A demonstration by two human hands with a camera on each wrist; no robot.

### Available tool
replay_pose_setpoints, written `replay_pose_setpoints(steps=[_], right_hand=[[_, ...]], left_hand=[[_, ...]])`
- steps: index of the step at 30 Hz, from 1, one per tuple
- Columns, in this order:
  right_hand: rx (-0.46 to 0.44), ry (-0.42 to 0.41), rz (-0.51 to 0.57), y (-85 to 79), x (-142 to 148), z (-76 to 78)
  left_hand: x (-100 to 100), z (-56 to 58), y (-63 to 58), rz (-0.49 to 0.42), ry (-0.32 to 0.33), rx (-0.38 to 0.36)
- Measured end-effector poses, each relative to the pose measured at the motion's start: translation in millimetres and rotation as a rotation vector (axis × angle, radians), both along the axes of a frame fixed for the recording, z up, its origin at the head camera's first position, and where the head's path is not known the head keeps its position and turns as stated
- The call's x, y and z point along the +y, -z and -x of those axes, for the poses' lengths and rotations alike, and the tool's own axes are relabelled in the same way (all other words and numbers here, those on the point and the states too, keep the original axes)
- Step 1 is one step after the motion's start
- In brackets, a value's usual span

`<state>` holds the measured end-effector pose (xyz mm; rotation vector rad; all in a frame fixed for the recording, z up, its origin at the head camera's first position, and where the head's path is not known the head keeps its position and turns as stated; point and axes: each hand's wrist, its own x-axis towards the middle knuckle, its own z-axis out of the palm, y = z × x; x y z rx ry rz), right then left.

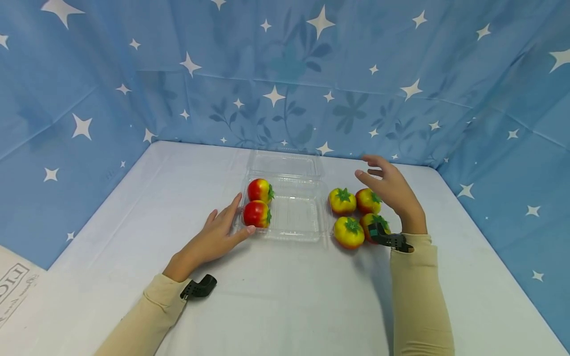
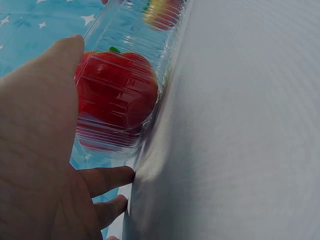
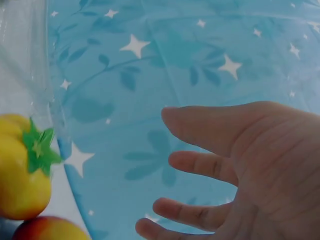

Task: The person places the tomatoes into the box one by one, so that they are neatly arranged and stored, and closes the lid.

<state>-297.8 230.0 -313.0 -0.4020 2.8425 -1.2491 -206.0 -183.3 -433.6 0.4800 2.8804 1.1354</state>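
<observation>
A clear plastic clamshell box lies with its lid folded back. Two red-and-yellow artificial fruits with green star-shaped leaves sit along its left side. My left hand is at the box's near left corner, thumb by the front edge and fingers along the left wall. In the left wrist view, a red fruit shows through the ridged plastic beside the thumb. My right hand is raised with fingers loosely bent and nothing between them, above several yellow-red fruits standing right of the box.
A white cloth covers the table. A blue curtain with white stars hangs behind it and down both sides. Printed lettering shows at the left edge. Each wrist wears a black strapped camera.
</observation>
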Motion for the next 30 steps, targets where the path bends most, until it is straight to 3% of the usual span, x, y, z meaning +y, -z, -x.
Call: replay_pose_setpoints(steps=[10, 22, 30], right_hand=[[-0.099, 0.0, -0.192, 17.5, 17, 14.4], [-0.284, -0.003, -0.236, 31.8, 27, 19.9], [-0.31, -0.025, -0.235, 41.6, 31, 22.8]], left_hand=[[0, 0.3, 1.0, -0.005, 0.001, 0.008], [-1, 1.3, 1.5, 0.0, 0.0, 0.001], [-1, 1.8, 1.9, 0.003, 0.001, -0.001]])
